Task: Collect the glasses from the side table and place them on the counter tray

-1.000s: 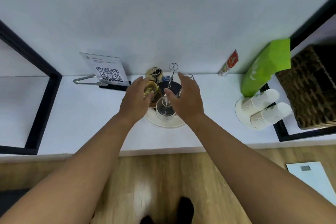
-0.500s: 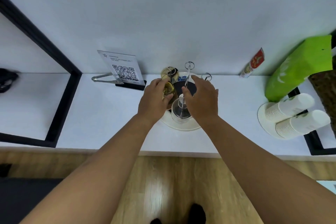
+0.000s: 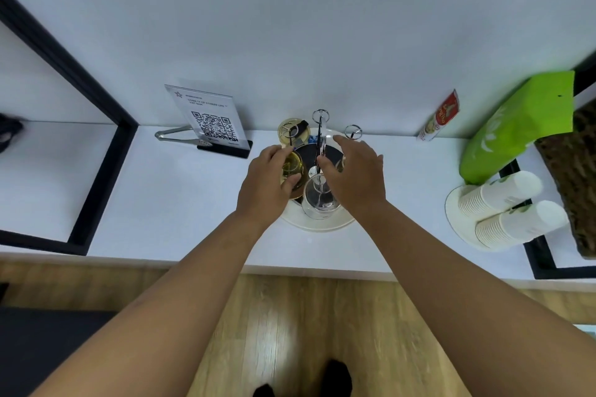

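A round white tray (image 3: 317,225) sits on the white counter and carries a metal glass rack (image 3: 320,126). My left hand (image 3: 269,182) is shut on an amber glass (image 3: 294,166) at the tray's left side. My right hand (image 3: 353,176) curls over a clear glass (image 3: 340,166) on the right side; that glass is mostly hidden under the palm. Another clear glass (image 3: 319,201) stands upside down at the tray's front, between my hands. A second amber glass (image 3: 290,132) sits at the tray's back left.
A QR code sign (image 3: 211,121) and metal tongs (image 3: 172,135) are at the left. Stacked paper cups (image 3: 503,209) lie on a plate at the right, beside a green bag (image 3: 516,126) and a woven basket (image 3: 577,177). A red sachet (image 3: 440,116) leans on the wall.
The camera view has shifted sideways, so the counter items have slid across the picture. Both hands stay on the glasses at the tray, with the fingers slightly readjusted.
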`<state>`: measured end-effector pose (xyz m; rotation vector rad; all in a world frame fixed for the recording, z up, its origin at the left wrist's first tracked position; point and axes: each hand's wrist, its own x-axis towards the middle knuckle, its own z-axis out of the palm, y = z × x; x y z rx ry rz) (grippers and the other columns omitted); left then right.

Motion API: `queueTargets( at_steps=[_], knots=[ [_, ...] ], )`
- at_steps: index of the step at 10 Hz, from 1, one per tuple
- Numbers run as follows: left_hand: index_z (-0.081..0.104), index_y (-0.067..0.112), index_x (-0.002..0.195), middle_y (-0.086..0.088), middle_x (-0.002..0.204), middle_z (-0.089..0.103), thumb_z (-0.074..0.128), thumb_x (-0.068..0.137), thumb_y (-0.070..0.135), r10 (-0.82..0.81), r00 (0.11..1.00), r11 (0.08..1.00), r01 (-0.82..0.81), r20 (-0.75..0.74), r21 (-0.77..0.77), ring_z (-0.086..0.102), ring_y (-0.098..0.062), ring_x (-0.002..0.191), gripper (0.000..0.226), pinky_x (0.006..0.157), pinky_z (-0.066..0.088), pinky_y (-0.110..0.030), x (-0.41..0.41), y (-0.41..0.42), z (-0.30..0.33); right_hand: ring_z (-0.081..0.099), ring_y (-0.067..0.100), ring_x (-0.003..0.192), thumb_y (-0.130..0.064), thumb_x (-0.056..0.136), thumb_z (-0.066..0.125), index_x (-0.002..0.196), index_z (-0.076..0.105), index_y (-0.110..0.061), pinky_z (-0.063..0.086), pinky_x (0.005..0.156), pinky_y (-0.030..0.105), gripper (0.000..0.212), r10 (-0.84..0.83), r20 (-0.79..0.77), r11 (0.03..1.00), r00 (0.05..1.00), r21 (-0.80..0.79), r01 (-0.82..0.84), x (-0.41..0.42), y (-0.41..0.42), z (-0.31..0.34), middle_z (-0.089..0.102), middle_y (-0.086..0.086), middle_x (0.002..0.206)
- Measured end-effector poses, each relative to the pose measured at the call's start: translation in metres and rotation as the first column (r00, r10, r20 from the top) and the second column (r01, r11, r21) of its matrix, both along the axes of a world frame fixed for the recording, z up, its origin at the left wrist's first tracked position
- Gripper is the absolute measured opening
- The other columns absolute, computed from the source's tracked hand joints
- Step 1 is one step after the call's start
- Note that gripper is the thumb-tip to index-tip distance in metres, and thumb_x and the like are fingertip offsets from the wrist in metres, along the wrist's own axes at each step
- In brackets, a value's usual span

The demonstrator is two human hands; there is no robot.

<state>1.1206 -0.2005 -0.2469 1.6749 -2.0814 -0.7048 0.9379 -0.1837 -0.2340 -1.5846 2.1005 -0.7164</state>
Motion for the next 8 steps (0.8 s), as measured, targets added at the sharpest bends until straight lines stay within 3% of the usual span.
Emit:
queueTargets(
  at_steps=[2, 5, 7, 8],
  knots=[
    [0.047, 0.025, 0.153, 0.003, 0.155, 0.046, 0.069, 0.099, 0.029, 0.005, 1.0, 1.0, -0.005, -0.001, 0.02, 0.041, -0.022, 0.142, 0.058, 0.108, 0.043, -0.039, -0.001, 0.0, 0.004, 0.039, 0.032, 0.149, -0.049, 0.093, 0.071, 0.15, 0.052, -0.022, 0.027, 0.121, 0.062, 0.066, 0.089, -0.024, 0.995, 0.996, 0.045, -0.087, -0.011, 0.001, -0.001, 0.057, 0.005, 0.15],
    [0.041, 0.03, 0.157, 0.004, 0.168, 0.031, 0.068, 0.1, 0.033, -0.017, 1.0, 0.997, 0.018, -0.007, 0.071, 0.024, -0.019, 0.155, 0.063, 0.117, 0.034, -0.041, 0.003, 0.003, 0.013, 0.023, 0.032, 0.158, -0.053, 0.092, 0.071, 0.157, 0.044, -0.024, 0.021, 0.126, 0.06, 0.076, 0.16, -0.035, 0.984, 0.986, 0.089, -0.157, -0.018, 0.014, 0.004, 0.041, 0.006, 0.165],
    [0.04, 0.03, 0.157, 0.003, 0.169, 0.031, 0.066, 0.101, 0.034, -0.006, 1.0, 0.999, 0.007, -0.009, 0.051, 0.023, -0.021, 0.156, 0.062, 0.119, 0.031, -0.042, 0.015, 0.011, 0.034, 0.027, 0.032, 0.156, -0.047, 0.093, 0.075, 0.156, 0.045, -0.02, 0.022, 0.127, 0.051, 0.075, 0.162, -0.005, 0.986, 0.987, 0.036, -0.162, -0.018, 0.027, 0.027, 0.046, 0.007, 0.162],
    [0.039, 0.031, 0.158, 0.003, 0.168, 0.033, 0.064, 0.102, 0.039, -0.014, 1.0, 1.0, 0.014, -0.016, 0.013, 0.025, -0.02, 0.155, 0.062, 0.12, 0.029, -0.041, 0.023, 0.018, 0.057, 0.038, 0.029, 0.149, -0.041, 0.091, 0.078, 0.153, 0.05, -0.016, 0.027, 0.123, 0.042, 0.073, 0.148, 0.031, 0.988, 0.989, -0.04, -0.147, -0.018, 0.033, 0.048, 0.053, 0.007, 0.155]
  ],
)
